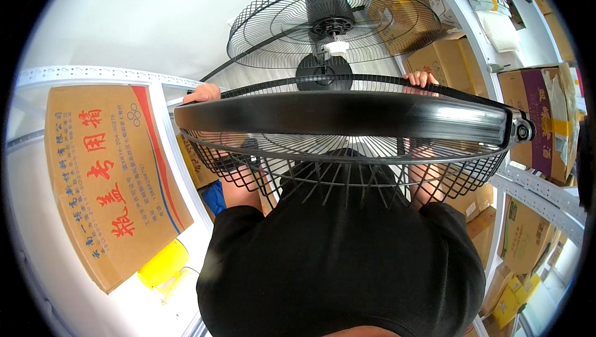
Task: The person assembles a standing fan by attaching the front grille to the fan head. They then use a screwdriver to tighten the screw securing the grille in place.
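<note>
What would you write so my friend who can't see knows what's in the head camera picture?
A person in a black shirt holds a round black fan cover, left fingers and right fingers at its far edge. Beyond it stands a black fan, and white metal shelves with cardboard boxes line both sides.

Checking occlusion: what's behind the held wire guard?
Past the wire guard stand another wire cage, a black cylindrical housing and a round black base. The guard's solid band covers parts of the left hand and right hand; what else it hides cannot be seen.
</note>
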`<state>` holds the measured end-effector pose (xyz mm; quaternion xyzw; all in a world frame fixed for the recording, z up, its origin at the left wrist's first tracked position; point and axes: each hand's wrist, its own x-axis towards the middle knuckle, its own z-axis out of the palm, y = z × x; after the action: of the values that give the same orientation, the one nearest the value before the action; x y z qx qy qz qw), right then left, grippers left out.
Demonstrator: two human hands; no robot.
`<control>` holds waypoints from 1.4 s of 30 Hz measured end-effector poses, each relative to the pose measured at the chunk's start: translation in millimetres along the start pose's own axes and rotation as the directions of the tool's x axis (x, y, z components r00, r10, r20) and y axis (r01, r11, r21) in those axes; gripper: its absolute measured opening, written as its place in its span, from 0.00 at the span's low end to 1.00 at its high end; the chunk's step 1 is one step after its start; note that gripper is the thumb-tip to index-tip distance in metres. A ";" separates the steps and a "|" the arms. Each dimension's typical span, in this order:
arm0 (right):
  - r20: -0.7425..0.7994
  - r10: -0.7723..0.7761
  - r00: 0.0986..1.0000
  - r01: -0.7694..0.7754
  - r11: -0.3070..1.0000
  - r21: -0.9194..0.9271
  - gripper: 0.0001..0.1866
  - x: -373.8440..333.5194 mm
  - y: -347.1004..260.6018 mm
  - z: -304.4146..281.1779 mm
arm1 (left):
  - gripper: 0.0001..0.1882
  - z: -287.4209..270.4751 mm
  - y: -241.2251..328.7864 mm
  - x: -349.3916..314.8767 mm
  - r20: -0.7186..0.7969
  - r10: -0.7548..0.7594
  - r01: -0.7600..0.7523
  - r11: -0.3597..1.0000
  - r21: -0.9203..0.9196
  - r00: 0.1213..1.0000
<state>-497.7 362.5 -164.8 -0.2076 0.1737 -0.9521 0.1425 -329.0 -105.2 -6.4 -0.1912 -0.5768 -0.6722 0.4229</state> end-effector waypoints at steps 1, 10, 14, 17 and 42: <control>-0.223 -0.052 0.973 0.039 0.997 -0.062 0.21 -8.6 -5.8 25.4 | 0.06 6.1 -15.7 5.3 0.036 -0.009 0.010 0.999 -0.041 0.999; -0.144 -0.080 0.986 0.082 0.997 0.007 0.21 -4.6 -1.3 28.3 | 0.09 7.1 -15.5 13.7 0.111 0.011 -0.004 0.998 -0.059 0.994; -0.201 -0.134 0.970 0.137 0.991 -0.001 0.18 -3.9 -1.4 40.0 | 0.21 -5.1 -24.4 10.2 0.110 0.035 -0.028 0.997 -0.069 0.993; -0.230 -0.118 0.966 0.125 0.992 0.016 0.17 -3.3 1.3 47.7 | 0.24 -13.2 -31.9 13.0 0.144 0.046 -0.020 0.983 -0.180 0.988; -0.289 0.204 0.936 -0.196 0.979 0.056 0.23 0.2 10.7 70.3 | 0.15 -7.2 -14.6 25.2 0.076 0.144 -0.159 0.946 0.283 0.987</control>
<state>-464.5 333.6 -108.9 -0.0437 0.2007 -0.9550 0.2138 -353.2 -121.0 1.6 -0.1897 -0.6633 -0.5412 0.4808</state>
